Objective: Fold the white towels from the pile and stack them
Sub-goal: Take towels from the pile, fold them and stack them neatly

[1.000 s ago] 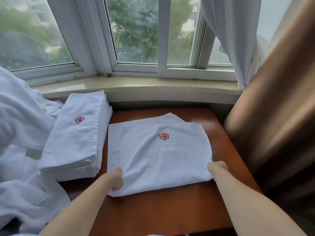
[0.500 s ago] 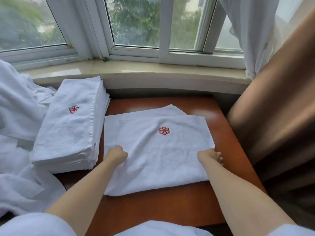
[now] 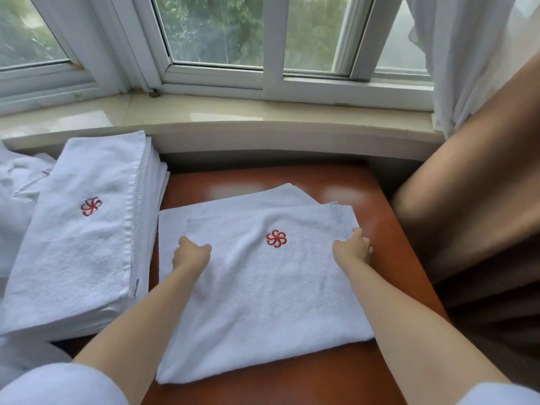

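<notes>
Towel [image 3: 263, 287] lies half-folded on the table [image 3: 388, 258]; left hand [image 3: 191, 252] and right hand [image 3: 352, 248] curl fingers into its cloth (stack [image 3: 79, 238] just left, brown curtain [image 3: 473, 217] crowding right).

Folded towel [image 3: 263, 287] flat — stack [image 3: 79, 235] left.

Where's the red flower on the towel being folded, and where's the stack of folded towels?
red flower [image 3: 276, 238], head view, middle of the stitching.
stack of folded towels [image 3: 79, 247], head view, top towel's flat face.
</notes>
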The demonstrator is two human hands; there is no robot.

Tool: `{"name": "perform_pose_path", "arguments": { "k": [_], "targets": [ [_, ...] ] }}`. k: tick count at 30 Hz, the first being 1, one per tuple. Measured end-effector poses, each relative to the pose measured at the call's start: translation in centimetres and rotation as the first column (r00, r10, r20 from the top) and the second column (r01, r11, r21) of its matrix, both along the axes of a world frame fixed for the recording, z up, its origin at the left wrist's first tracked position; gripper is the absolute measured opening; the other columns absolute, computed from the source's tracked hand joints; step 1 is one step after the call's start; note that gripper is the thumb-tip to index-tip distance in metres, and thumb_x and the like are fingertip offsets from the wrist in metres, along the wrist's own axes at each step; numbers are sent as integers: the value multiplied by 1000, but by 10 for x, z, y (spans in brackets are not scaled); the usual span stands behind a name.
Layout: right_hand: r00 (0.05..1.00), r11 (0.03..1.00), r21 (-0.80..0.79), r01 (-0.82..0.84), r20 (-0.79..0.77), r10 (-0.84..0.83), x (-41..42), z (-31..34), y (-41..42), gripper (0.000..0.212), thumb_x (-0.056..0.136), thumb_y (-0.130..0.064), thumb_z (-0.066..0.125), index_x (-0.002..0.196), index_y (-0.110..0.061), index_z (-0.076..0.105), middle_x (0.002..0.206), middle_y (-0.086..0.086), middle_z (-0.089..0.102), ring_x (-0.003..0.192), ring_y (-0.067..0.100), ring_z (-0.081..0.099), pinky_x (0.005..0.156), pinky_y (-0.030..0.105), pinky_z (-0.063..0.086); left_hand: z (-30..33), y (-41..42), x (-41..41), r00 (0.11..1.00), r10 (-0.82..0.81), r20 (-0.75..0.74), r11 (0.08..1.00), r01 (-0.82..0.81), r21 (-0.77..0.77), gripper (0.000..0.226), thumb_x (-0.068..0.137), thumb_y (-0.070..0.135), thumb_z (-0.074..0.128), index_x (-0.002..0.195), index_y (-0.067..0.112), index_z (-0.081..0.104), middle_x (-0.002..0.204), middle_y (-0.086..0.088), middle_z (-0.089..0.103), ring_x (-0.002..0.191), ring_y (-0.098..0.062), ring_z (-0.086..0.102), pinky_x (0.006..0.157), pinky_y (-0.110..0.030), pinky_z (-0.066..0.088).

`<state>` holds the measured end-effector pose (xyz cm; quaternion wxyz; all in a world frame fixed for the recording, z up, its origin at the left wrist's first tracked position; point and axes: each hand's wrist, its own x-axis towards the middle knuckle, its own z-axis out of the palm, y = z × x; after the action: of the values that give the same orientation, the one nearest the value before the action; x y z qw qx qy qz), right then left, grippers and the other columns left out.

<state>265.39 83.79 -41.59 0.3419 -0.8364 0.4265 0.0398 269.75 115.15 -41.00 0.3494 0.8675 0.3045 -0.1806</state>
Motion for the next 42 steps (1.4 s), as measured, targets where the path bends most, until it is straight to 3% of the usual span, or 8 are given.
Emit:
{"name": "perform_pose_path", "arguments": {
  "k": [5,9,13,17,22,25,33,42],
  "targets": [
    [989,989,50,137,55,-140,25,-5,-4,54,85,-20,56,138,-16,42,129,9,54,121,34,47,98,41,44,-12,-3,21,995,98,34,992,-94,-86,58,90,24,61,140,4,38,133,-17,52,114,-38,54,87,-40,45],
    [996,991,99,91,16,-93,43,-6,-1,42,88,-34,59,124,-14,60,119,9,59,109,34,56,93,39,47,-15,-1,27,987,111,120,986,-94,-136,17,89,24,57,87,7,59,97,-17,63,73,-26,56,68,-33,43],
    [972,962,253,106,178,-154,56,-5,8,38,91,-34,54,125,-19,55,113,4,59,92,28,56,77,30,43,-6,4,30,955,179,235,964,-123,-234,31,92,22,48,117,8,57,109,-14,61,99,-34,59,82,-40,47],
    [970,939,327,109,172,-173,67,-1,12,20,84,-33,57,99,-19,56,83,-1,57,79,26,55,65,26,39,0,13,39,976,106,190,929,-29,-368,25,84,12,56,62,16,45,55,1,43,50,-18,40,49,-24,29],
    [962,974,62,218,158,-225,74,17,23,24,89,-20,53,112,-17,59,114,6,58,100,35,60,87,38,50,4,19,46,979,-77,187,949,129,-287,32,95,25,53,66,14,51,61,2,47,54,-14,44,49,-23,32],
    [962,988,-120,97,267,-62,77,27,30,6,89,-10,47,90,-16,49,107,7,54,92,33,57,78,37,48,3,20,47,932,-24,362,978,98,-186,28,98,20,45,73,10,54,68,0,49,65,-19,46,59,-30,35],
    [930,997,-7,-74,361,71,82,43,50,26,97,-18,39,108,-18,61,104,4,64,92,26,57,73,26,38,12,17,44,906,-35,423,984,104,-142,27,97,22,45,73,11,47,67,0,47,65,-19,44,56,-30,32],
    [871,981,-191,37,487,61,105,74,40,25,101,-20,32,109,-18,55,103,0,63,79,19,48,68,28,34,49,16,44,638,267,722,947,-313,-74,20,105,30,27,96,14,36,81,-7,51,70,-28,48,62,-36,34]
  ]
}}
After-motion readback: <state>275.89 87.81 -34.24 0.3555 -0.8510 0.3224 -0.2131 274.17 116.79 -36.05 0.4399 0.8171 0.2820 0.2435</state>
